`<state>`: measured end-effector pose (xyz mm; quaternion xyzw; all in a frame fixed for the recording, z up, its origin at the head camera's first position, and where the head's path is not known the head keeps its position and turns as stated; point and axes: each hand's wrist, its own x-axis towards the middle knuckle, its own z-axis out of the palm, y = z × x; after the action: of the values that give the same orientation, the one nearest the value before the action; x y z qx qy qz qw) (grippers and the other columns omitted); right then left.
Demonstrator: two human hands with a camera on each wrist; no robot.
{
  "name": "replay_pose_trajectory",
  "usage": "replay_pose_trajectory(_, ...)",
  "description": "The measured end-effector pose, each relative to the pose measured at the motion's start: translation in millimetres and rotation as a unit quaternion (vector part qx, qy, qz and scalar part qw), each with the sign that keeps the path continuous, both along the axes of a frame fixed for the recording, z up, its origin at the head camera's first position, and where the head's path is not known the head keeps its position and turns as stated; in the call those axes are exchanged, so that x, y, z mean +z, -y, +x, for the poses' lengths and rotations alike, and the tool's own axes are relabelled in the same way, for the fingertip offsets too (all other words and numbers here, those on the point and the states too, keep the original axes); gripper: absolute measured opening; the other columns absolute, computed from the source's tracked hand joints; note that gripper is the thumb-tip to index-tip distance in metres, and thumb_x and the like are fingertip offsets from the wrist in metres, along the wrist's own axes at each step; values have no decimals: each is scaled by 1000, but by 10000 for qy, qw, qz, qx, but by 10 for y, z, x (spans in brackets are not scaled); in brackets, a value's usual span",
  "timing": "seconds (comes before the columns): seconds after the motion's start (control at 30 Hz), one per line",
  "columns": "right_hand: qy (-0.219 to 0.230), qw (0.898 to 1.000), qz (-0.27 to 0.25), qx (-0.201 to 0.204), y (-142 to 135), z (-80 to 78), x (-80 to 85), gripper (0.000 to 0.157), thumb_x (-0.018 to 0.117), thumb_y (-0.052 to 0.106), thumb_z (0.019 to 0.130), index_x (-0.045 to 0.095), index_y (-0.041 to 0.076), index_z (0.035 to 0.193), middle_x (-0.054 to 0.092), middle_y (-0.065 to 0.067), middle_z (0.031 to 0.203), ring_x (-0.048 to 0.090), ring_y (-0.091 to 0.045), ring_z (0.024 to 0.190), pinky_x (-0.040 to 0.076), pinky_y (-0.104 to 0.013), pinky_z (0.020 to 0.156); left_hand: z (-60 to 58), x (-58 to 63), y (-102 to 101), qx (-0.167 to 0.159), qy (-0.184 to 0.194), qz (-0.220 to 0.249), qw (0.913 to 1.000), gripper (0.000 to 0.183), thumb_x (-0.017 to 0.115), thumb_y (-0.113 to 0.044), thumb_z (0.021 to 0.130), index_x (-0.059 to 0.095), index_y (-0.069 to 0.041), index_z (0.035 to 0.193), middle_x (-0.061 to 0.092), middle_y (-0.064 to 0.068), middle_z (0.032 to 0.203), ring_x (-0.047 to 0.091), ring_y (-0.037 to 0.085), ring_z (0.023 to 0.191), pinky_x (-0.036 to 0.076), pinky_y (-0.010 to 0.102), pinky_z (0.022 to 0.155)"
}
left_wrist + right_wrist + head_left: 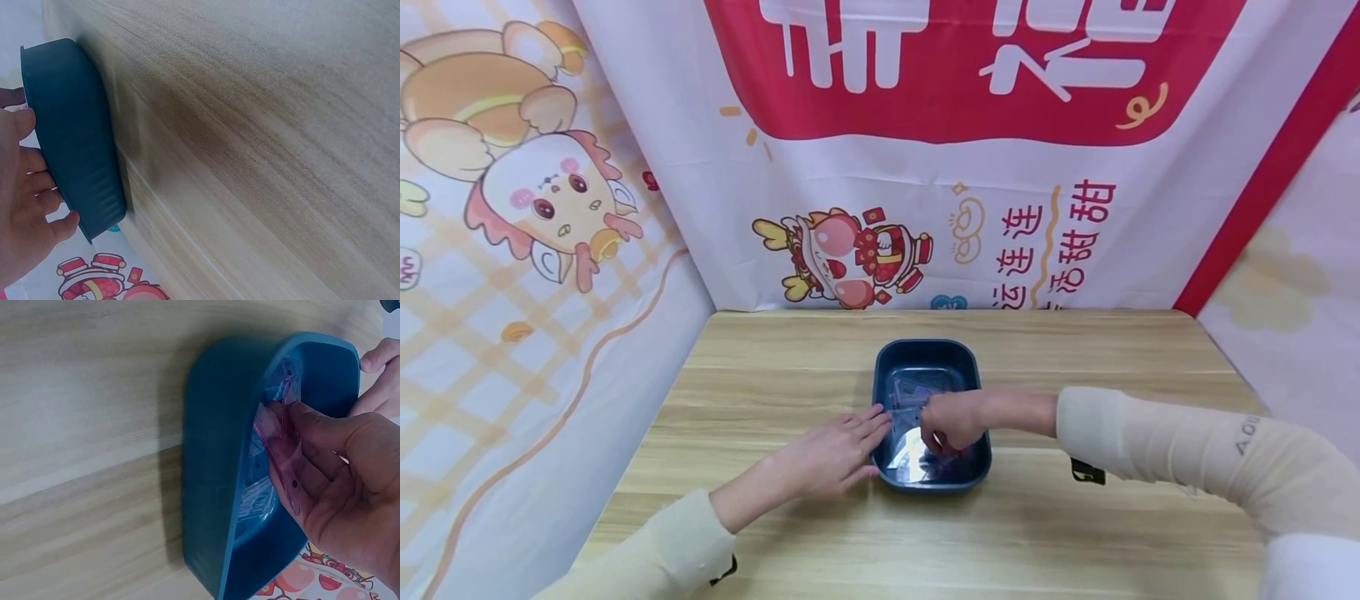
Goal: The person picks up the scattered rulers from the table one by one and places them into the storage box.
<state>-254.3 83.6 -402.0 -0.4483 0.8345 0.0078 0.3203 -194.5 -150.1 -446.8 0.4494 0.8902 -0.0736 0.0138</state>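
Observation:
A deep blue-green plastic bin (927, 343) stands on the wooden table, with several clear plastic rulers (256, 499) lying inside it. My right hand (953, 421) reaches down into the bin. Between its thumb and fingers it pinches a pink see-through set square (281, 447) with tick marks along the edge; part of it is hidden by the fingers. On the bin's left side, my left hand (831, 454) rests with extended fingers touching the rim. The left wrist view shows these fingertips (65, 225) spread along the bin's upper edge.
The bin sits mid-table on a light wood-grain tabletop (760, 375). A printed cloth (700, 250) with red and cartoon figures hangs behind the table's far edge, and another patterned cloth (460, 333) hangs at the left.

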Motion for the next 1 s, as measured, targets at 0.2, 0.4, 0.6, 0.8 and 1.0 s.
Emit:
replay_pose_trajectory(0.2,-564,9982,-199,-35,-74,19,33,21,69,7,83,70,20,100,66,7,90,58,-4,78,52,-17,72,17,17,-18,-48,-71,33,10000,62,37,-44,98,33,-3,144,31,12,151,22,28,142,29,42,111)
replay_pose_trajectory(0.4,-774,9946,-676,-140,-248,72,222,18,68,16,85,69,16,104,69,-1,101,64,-12,91,53,-20,78,23,16,-28,38,77,36,10000,63,37,-46,98,32,-4,144,29,11,152,20,27,142,28,42,111)
replay_pose_trajectory(0.6,-982,9849,-1426,-83,-519,133,418,18,70,13,83,69,12,101,70,-3,100,65,-13,91,54,-23,80,12,13,-25,140,210,46,9997,63,37,-47,98,30,-5,145,27,9,153,18,26,143,27,43,112)
replay_pose_trajectory(0.8,-1261,9726,-1935,-272,-802,187,495,16,72,9,81,70,11,96,71,-3,95,66,-10,86,55,-25,78,5,11,-33,160,269,56,9995,64,38,-47,97,30,-5,145,28,10,153,18,26,143,28,44,111)
replay_pose_trajectory(1.0,-1364,9663,-2052,-749,-1076,233,522,18,72,8,80,71,13,97,71,3,94,65,-8,85,55,-24,76,3,9,-54,120,241,73,9996,64,37,-47,98,31,-6,145,27,8,153,18,26,143,27,43,112)
